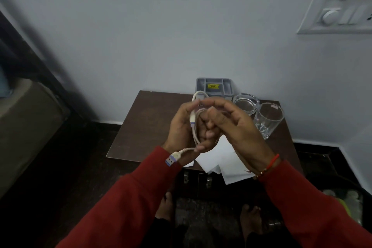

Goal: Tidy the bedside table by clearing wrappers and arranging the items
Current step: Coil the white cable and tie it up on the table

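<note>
Table (141, 127) is sitting below and just beyond both hands, a dark wooden bedside top standing against the pale wall, and it is carrying everything else in play. White papers (227, 159) are lying on its near edge, partly overhanging and partly hidden under the wrists. A grey tray (227, 86) with a yellow label is leaning against the wall at the back, a glass ashtray (245, 103) is resting just beside it, and a clear tumbler (268, 119) is standing to the right of that, nearer the right hand. Above the middle of the table the left hand (181, 129) is gripping a white USB cable (194, 127), its fingers curling round a bundle of loops whose long axis is running roughly up and down, away from the body towards the wall. The right hand (231, 125) is meeting it from the other side, fingers bent and seeming to pinch a strand at the top of the loop, though the exact contact is hard to make out. The loose tail is trailing down and left from the bundle, ending in the blue-tipped USB plug (172, 160) hanging by the left cuff. So the free end is lying nearer the left wrist, and the winding hand will probably need to reach across and down to gather it.
</note>
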The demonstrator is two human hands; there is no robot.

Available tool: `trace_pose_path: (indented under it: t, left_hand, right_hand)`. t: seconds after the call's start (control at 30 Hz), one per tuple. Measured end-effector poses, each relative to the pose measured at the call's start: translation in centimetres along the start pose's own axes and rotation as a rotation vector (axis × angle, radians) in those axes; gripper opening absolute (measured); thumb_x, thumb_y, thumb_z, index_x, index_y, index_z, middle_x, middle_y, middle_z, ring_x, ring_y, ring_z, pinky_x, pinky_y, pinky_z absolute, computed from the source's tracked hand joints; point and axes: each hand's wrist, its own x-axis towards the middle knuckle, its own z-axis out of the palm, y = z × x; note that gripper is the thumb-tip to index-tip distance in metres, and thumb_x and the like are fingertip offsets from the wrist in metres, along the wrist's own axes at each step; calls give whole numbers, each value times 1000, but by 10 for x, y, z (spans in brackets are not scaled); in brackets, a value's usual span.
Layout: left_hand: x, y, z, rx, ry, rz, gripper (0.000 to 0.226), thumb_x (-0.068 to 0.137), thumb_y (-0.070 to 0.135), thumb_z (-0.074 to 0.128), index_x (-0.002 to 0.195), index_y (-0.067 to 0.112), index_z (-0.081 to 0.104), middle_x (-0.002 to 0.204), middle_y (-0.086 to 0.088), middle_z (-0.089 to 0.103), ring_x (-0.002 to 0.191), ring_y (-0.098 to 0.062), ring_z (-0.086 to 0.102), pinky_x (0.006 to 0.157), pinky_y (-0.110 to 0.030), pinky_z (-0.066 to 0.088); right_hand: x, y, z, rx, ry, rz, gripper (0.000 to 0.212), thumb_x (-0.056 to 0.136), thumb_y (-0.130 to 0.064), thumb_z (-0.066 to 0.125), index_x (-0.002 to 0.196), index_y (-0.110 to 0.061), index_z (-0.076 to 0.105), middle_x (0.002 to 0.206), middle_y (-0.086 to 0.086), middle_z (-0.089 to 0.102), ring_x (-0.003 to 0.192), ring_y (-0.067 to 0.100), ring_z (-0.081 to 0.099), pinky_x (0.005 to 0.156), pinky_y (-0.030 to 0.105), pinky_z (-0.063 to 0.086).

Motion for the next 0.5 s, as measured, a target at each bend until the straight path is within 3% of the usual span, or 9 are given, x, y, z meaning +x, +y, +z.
trace_pose_path:
  t: [0.1, 0.17, 0.23, 0.3, 0.37, 0.5]
  left_hand:
    - [0, -2, 3, 65, 19, 0, 56, 87, 59, 44, 71, 10, 68, 61, -6, 59, 36, -15, 49, 40, -26, 13]
    - [-1, -2, 4, 112, 23, -1, 37, 84, 44, 51, 77, 11, 65, 65, -6, 54, 38, -14, 46, 41, -27, 16]
    - [-2, -2, 5, 129, -10, -34, 20, 79, 30, 58, 85, 11, 57, 67, -6, 50, 42, -15, 45, 41, -26, 21]
    - [-3, -3, 6, 162, -35, -89, 22, 77, 25, 64, 92, 12, 55, 70, -7, 47, 48, -17, 46, 46, -26, 31]
    - [-4, -3, 8, 207, -41, -130, 28, 82, 31, 70, 96, 12, 56, 72, -7, 45, 54, -18, 47, 51, -28, 37]
    - [-5, -4, 10, 241, -10, -193, 31, 101, 41, 44, 99, 10, 48, 64, -4, 43, 51, -19, 52, 52, -28, 42]
  right_hand:
    - [1, 3, -4, -61, 71, -63, 26, 96, -21, 61, 122, -15, 58, 103, 10, 68, 86, 18, 65, 84, 43, 56]
    - [3, 6, -9, -6, 87, -71, 33, 95, -23, 61, 128, -24, 56, 114, 6, 66, 93, 21, 66, 87, 45, 56]
    - [6, 8, -13, 10, 80, -66, 33, 98, -22, 58, 130, -25, 60, 101, 8, 65, 87, 24, 64, 81, 44, 56]
    - [8, 10, -19, -53, 89, -110, 24, 99, -21, 56, 119, -18, 69, 83, 6, 58, 80, 22, 60, 80, 43, 50]
    - [9, 13, -23, -158, 110, -180, 20, 98, -16, 57, 109, -19, 74, 86, 3, 62, 85, 23, 62, 85, 44, 50]
    - [6, 8, -20, -212, 55, -264, 32, 95, 7, 54, 113, -15, 69, 104, 11, 70, 99, 24, 69, 86, 31, 54]
